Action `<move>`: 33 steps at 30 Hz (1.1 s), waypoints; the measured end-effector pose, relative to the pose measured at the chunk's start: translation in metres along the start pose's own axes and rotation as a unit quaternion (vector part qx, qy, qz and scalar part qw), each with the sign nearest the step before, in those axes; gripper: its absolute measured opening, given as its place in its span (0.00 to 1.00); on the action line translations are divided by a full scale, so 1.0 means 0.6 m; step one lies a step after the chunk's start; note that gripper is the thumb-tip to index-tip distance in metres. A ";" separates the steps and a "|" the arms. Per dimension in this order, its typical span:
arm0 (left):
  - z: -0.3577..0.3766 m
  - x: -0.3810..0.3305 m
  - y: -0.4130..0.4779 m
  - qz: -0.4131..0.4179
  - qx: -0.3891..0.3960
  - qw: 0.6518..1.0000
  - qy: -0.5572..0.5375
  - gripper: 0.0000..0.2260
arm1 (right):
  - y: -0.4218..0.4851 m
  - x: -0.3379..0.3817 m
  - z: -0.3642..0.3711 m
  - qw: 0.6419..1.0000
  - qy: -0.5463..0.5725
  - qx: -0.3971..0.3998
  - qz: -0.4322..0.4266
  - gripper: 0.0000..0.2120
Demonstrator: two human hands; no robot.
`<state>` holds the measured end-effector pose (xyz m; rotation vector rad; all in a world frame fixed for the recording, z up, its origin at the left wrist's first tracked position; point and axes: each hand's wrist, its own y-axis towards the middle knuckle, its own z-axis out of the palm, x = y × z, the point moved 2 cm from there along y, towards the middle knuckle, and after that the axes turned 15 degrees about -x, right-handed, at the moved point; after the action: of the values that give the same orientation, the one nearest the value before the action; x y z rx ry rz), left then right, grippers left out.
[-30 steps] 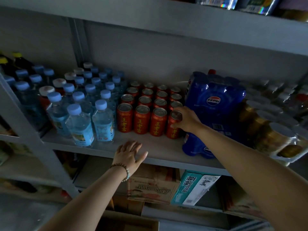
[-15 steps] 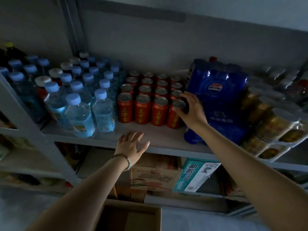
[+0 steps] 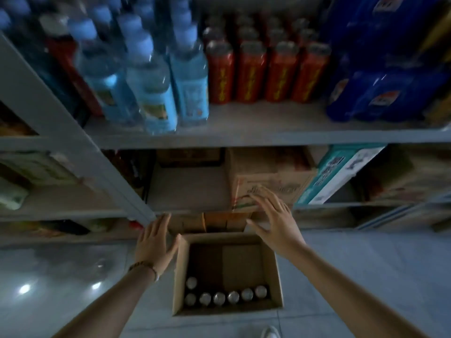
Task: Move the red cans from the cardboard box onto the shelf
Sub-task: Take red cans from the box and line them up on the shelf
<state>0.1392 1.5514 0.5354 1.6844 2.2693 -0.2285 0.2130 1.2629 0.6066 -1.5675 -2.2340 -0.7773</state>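
Hovering open hands (image 3: 156, 242) (image 3: 275, 225), square cardboard box (image 3: 274, 276), round can tops (image 3: 233, 296)

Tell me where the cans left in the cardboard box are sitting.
Head view, bottom centre: the cans stand along the near wall of the open cardboard box on the floor, one more behind at its left corner.

A single head-worn wide-angle view looks steeply down and forward from close in front of the shelf (image 3: 244, 139). The shelf board crosses the upper half, with its red cans (image 3: 266, 71) seen from above and bowed by the lens. Directly below lies the open cardboard box (image 3: 180, 276) on the floor (image 3: 366, 264), both forearms reaching in from the bottom edge.
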 end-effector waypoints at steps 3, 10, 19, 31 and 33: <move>0.055 0.112 -0.028 -0.082 0.050 0.995 0.006 0.28 | -0.063 -0.003 0.133 0.994 0.009 0.068 0.089 0.32; 0.241 0.257 -0.085 -0.162 0.128 0.978 -0.040 0.27 | -0.189 -0.052 0.436 0.946 0.041 0.218 0.235 0.39; 0.520 0.334 -0.123 -0.140 0.201 0.961 -0.129 0.36 | -0.299 -0.162 0.803 0.883 0.126 0.292 0.344 0.36; 0.685 0.384 -0.128 -0.264 0.179 0.887 -0.334 0.34 | -0.372 -0.244 1.064 0.850 0.174 0.305 0.392 0.33; 0.689 0.387 -0.122 -0.252 0.181 0.891 -0.332 0.27 | -0.364 -0.250 1.059 0.851 0.179 0.294 0.396 0.33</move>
<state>0.0693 1.6136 0.0646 0.8746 2.1207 -1.2033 0.1012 1.4645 -0.0420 -1.6190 -1.1877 -0.0952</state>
